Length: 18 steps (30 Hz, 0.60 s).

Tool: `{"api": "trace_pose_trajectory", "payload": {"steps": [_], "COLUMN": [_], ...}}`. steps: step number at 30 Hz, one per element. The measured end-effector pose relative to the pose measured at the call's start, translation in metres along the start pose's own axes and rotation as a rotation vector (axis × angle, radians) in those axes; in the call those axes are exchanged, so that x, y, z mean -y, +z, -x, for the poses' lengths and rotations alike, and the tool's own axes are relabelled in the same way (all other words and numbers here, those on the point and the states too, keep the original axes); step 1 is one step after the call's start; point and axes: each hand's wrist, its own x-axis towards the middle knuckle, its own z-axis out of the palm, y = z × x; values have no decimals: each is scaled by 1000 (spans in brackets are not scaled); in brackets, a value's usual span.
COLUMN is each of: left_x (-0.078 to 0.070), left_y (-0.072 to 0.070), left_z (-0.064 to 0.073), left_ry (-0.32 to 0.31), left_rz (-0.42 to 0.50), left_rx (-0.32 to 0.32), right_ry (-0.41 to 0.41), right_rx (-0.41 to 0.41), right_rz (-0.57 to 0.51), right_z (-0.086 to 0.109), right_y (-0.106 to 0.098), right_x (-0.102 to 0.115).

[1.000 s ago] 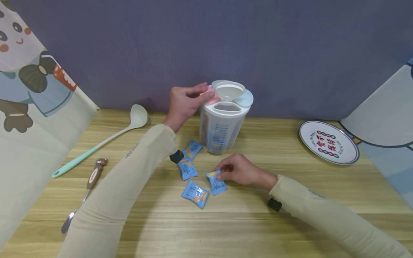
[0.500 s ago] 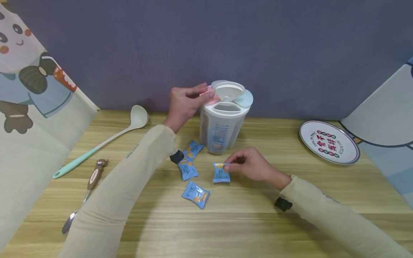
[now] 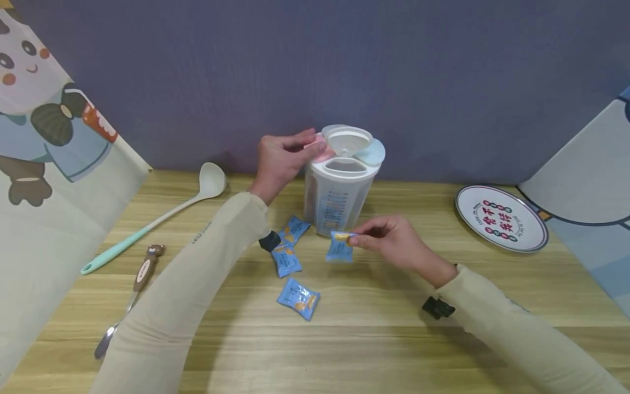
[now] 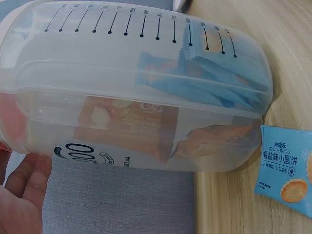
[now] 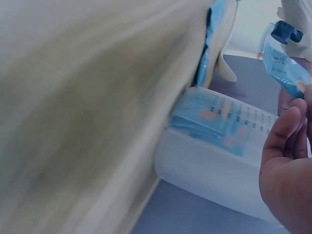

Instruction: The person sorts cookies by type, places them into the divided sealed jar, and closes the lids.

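Note:
A tall translucent storage container (image 3: 322, 200) stands upright at the back, one white flap (image 3: 351, 141) of its lid raised above a front opening (image 3: 345, 166). My left hand (image 3: 280, 161) grips the lid at its pink flap (image 3: 322, 150). Through the wall in the left wrist view show blue packets (image 4: 209, 78) and orange-pink packets (image 4: 129, 119) in separate compartments. Thumb and fingers of my right hand (image 3: 398, 246) pinch a blue cracker packet (image 3: 338, 249) by its upper corner, in front of the container's base.
Three more blue packets (image 3: 298, 299) lie on the wooden table (image 3: 364, 350), left of the right hand. A ladle (image 3: 211, 180) and a bear-handled spoon (image 3: 145, 271) lie at left. At right sits a white plate (image 3: 502, 219) with red lettering. A grey wall (image 3: 443, 98) rises behind.
My right hand has lifted the cracker packet off the table and carried it up toward the container, the packet now hanging from its fingers. The left hand has kept its grip on the lid.

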Motion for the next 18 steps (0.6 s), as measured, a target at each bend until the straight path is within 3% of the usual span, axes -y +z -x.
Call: {"api": "trace_pose_trajectory", "payload": {"steps": [10,14,18], "left_x": [-28,-32,-32], "left_y": [2,2,2], "left_z": [13,14,14], "left_ry": [0,-3,-7], "left_rz": [13,27,18], "left_rx": [14,10,11], "right_ry": [-178,-201,-199], "right_rx": [-67,-120,-198], "right_rz": [-86,-145,-117], "right_z": [-13,-19,-27], "right_y": [-12,-17,-25], "right_x": [16,25,35]}}
